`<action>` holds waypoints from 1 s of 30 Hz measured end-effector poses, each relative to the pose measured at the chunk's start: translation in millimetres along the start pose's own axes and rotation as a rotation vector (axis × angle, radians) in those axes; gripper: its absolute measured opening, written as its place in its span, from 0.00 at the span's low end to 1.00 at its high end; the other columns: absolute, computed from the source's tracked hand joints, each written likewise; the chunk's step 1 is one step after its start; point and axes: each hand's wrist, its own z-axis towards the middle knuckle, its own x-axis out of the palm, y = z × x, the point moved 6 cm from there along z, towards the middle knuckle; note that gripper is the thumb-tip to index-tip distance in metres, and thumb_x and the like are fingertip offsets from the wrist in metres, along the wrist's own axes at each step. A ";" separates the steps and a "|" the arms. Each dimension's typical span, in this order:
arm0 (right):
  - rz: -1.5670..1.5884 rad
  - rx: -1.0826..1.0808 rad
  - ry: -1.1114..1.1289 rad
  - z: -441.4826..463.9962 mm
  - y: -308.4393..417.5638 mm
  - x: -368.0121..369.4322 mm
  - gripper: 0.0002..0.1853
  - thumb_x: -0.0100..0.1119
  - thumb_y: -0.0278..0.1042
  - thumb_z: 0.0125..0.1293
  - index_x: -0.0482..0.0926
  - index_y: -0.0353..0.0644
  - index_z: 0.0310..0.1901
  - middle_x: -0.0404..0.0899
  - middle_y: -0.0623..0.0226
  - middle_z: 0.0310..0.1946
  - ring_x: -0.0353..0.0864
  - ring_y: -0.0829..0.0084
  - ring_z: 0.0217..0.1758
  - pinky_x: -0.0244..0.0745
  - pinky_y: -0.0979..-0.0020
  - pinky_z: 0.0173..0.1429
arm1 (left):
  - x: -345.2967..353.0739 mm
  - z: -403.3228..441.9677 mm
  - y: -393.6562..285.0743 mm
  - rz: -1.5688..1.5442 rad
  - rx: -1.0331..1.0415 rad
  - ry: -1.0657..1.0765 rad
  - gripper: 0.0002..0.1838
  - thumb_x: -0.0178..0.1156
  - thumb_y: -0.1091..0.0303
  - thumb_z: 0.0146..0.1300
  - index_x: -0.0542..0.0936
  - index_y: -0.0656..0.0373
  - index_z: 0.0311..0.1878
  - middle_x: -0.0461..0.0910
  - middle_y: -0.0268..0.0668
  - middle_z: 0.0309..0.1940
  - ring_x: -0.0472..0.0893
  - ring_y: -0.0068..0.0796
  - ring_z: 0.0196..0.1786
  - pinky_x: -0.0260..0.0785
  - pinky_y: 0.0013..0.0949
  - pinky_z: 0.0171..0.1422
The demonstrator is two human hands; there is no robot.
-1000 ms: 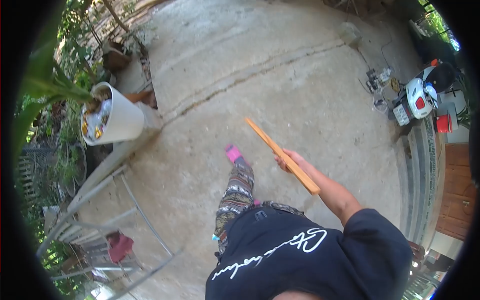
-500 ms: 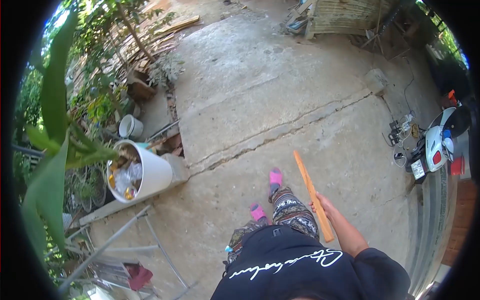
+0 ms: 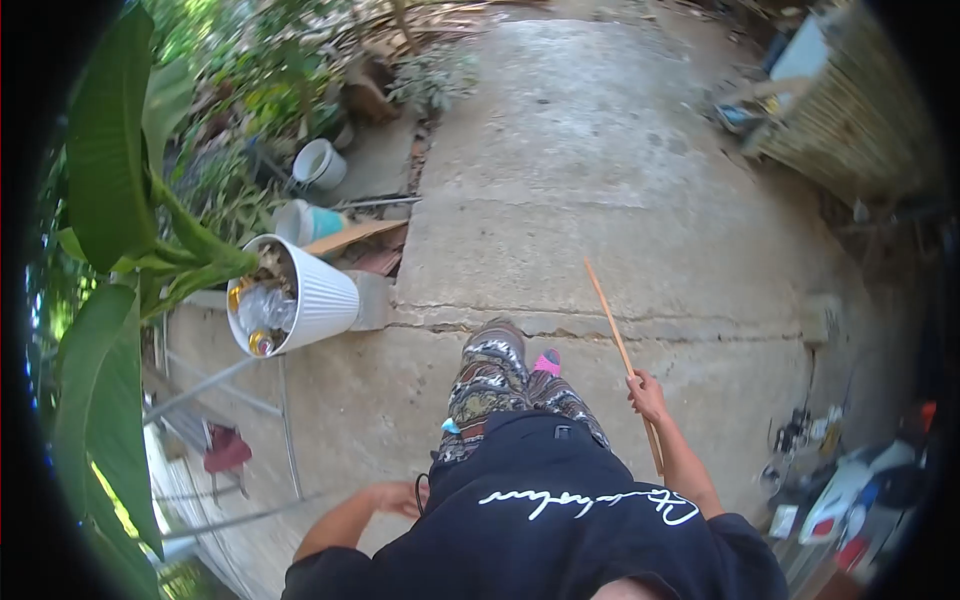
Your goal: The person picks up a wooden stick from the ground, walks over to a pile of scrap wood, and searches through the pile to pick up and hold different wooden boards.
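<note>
The right hand (image 3: 646, 396), right of center, grips a wooden strip (image 3: 611, 320) partway along, likely for balance. What the left hand (image 3: 402, 497), lower left, holds is unclear.

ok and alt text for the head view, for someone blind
A person's right hand holds a long wooden strip above a cracked concrete floor. The left hand is near the waist, by a black shirt; at image left are a white pot and broad green leaves.

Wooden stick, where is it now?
In the head view, the wooden stick is right of centre, in the right hand, to the right of the pink shoe.
</note>
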 end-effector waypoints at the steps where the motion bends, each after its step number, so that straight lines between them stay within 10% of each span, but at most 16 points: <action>1: -0.069 -0.061 -0.021 17.2 18.8 -12.5 0.25 0.53 0.47 0.64 0.69 0.42 0.59 0.79 0.58 0.28 0.78 0.70 0.24 0.75 0.68 0.26 | -12.1 1.2 -35.3 0.009 0.012 -0.148 0.18 0.56 0.69 0.61 0.72 0.53 0.55 0.80 0.34 0.40 0.79 0.26 0.39 0.73 0.34 0.43; 5: -0.503 -0.254 -0.243 110.4 51.2 -45.9 0.25 0.57 0.44 0.59 0.72 0.40 0.55 0.81 0.49 0.38 0.81 0.52 0.42 0.75 0.57 0.45 | -54.1 -2.8 -194.1 0.100 0.365 -0.864 0.22 0.60 0.63 0.60 0.69 0.52 0.58 0.78 0.38 0.42 0.79 0.31 0.40 0.73 0.37 0.43; 9: -0.470 -0.173 -0.206 158.0 126.0 -81.1 0.23 0.60 0.42 0.57 0.74 0.39 0.52 0.78 0.46 0.43 0.76 0.47 0.51 0.70 0.54 0.55 | -59.7 22.2 -364.5 -0.377 0.612 -0.679 0.24 0.59 0.60 0.61 0.67 0.54 0.59 0.77 0.39 0.45 0.78 0.32 0.41 0.73 0.36 0.42; 18: -0.432 -0.306 -0.261 246.3 302.8 -166.2 0.21 0.62 0.44 0.57 0.78 0.32 0.43 0.80 0.47 0.34 0.81 0.56 0.40 0.73 0.61 0.45 | -21.9 25.9 -784.3 -0.083 1.023 -0.653 0.25 0.63 0.59 0.56 0.73 0.61 0.54 0.79 0.41 0.37 0.78 0.26 0.31 0.72 0.31 0.34; 26: -0.305 -0.558 -0.151 337.3 474.7 -219.0 0.20 0.63 0.41 0.58 0.76 0.34 0.45 0.79 0.48 0.37 0.80 0.54 0.41 0.72 0.61 0.47 | 45.8 28.2 -971.4 -0.428 0.921 -0.704 0.39 0.63 0.45 0.55 0.61 0.59 0.62 0.74 0.44 0.45 0.77 0.34 0.40 0.73 0.36 0.38; 28: -0.313 -0.605 -0.121 383.8 498.2 -229.4 0.20 0.63 0.41 0.58 0.76 0.35 0.46 0.79 0.49 0.38 0.79 0.54 0.42 0.72 0.61 0.47 | 63.8 50.6 -1021.9 -0.540 0.980 -0.132 0.31 0.60 0.46 0.59 0.65 0.56 0.57 0.75 0.45 0.44 0.78 0.39 0.45 0.73 0.45 0.47; 30: -0.389 -0.756 0.001 437.9 514.0 -239.1 0.20 0.62 0.41 0.58 0.75 0.35 0.47 0.78 0.48 0.40 0.79 0.54 0.44 0.72 0.61 0.48 | 65.2 67.5 -1056.5 -0.682 1.025 -0.074 0.26 0.57 0.48 0.62 0.66 0.55 0.54 0.75 0.45 0.44 0.78 0.42 0.47 0.72 0.48 0.49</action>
